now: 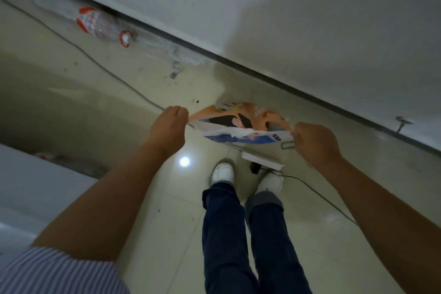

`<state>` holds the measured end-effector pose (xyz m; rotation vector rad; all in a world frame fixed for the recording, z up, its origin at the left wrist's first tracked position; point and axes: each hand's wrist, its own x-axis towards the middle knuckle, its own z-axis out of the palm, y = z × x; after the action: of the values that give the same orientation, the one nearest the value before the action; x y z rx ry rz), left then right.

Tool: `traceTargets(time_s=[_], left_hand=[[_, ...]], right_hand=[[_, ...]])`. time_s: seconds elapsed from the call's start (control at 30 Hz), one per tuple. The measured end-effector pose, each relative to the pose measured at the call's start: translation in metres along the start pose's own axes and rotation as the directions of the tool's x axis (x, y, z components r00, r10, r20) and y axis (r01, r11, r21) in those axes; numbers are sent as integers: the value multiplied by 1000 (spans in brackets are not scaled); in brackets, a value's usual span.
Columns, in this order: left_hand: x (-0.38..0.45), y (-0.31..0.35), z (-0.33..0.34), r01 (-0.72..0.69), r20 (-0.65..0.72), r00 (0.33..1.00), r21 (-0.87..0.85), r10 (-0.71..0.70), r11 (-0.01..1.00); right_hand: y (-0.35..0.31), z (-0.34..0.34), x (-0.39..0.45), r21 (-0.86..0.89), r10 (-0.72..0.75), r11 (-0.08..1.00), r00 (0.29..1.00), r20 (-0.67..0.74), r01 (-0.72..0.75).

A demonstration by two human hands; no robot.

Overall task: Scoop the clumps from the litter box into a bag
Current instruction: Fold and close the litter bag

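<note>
While both pinch it, left hand [168,126]; right hand [315,141]; bag [238,124].

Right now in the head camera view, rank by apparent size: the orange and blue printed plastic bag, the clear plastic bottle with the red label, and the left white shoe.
1. Orange and blue printed plastic bag
2. Clear plastic bottle with the red label, blurred and farther away, so its rank is unsure
3. Left white shoe

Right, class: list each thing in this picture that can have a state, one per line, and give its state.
Bag: held off the floor, stretched between both hands.
Left hand: grips the bag's left edge.
Right hand: grips the bag's right edge, with a green loop.
Plastic bottle: lying on its side by the wall.
Black cable: lying loose across the floor.
</note>
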<state>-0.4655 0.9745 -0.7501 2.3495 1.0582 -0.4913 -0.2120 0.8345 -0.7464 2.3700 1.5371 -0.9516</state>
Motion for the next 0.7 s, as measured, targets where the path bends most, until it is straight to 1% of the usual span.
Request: traceTargets(time_s=[0.03, 0.07, 0.1, 0.13, 0.2, 0.27, 0.3, 0.33, 0.37, 0.4, 0.43, 0.47, 0.5, 0.53, 0.57, 0.6, 0.63, 0.67, 0.7], left_hand=[[-5, 0, 3, 10, -35, 999, -8, -11, 1000], [-12, -1, 9, 12, -60, 998, -8, -12, 1000], [-21, -2, 16, 17, -54, 998, 7, -17, 1000], [-30, -3, 23, 32, -16, 999, 11, -32, 999], [-44, 3, 31, 85, 49, 995, 82, -90, 993], [-50, 13, 37, 174, 133, 974, 79, -183, 982], [-51, 24, 37, 208, 158, 961, 129, -227, 970], [-49, 35, 37, 179, 148, 967, 191, -208, 965], [-45, 45, 36, 104, 81, 989, 233, -125, 967], [-40, 58, 35, 17, 109, 993, 269, -48, 963], [-35, 72, 33, -54, 210, 978, 281, -7, 958], [-31, 81, 33, -133, 243, 968, 272, 66, 953], [-23, 90, 34, -206, 165, 972, 270, 165, 941], [-16, 99, 33, -219, 113, 975, 291, 194, 931], [-9, 105, 33, -231, 126, 972, 324, 200, 917], [-2, 107, 30, -222, 170, 970, 335, 174, 915], [4, 108, 29, -217, 231, 963, 342, 142, 914], [11, 108, 29, -216, 341, 936, 369, 85, 904], [18, 109, 27, -216, 419, 907, 407, 28, 888]], right_hand=[[0, 1, -5, 3, -39, 999, 995, -88, 40], [-2, 2, -10, -11, -72, 997, 991, -114, 71], [-4, 6, -17, -8, -84, 996, 991, -106, 84], [-5, 14, -24, 10, -83, 996, 994, -72, 84], [-7, 27, -35, -10, -86, 996, 996, 0, 86], [-9, 33, -41, -30, -84, 996, 996, 10, 85], [-10, 34, -42, -31, -87, 996, 996, 8, 88], [-8, 37, -43, -33, -107, 994, 994, 2, 107], [-6, 39, -44, -22, -127, 992, 992, -2, 127], [-4, 41, -43, -21, -151, 988, 988, -24, 151], [-5, 40, -42, -32, -166, 986, 986, -28, 166], [-3, 43, -42, -50, -183, 982, 982, -37, 181], [0, 44, -40, -51, -181, 982, 983, -18, 180], [3, 46, -40, -41, -178, 983, 984, -6, 178], [5, 46, -40, -43, -163, 986, 987, 10, 163], [6, 43, -40, -71, -157, 985, 987, 13, 158], [8, 41, -41, -77, -159, 984, 985, 59, 163], [10, 39, -39, -57, -147, 987, 985, 93, 153], [13, 40, -37, -80, -106, 990, 990, 90, 113]])
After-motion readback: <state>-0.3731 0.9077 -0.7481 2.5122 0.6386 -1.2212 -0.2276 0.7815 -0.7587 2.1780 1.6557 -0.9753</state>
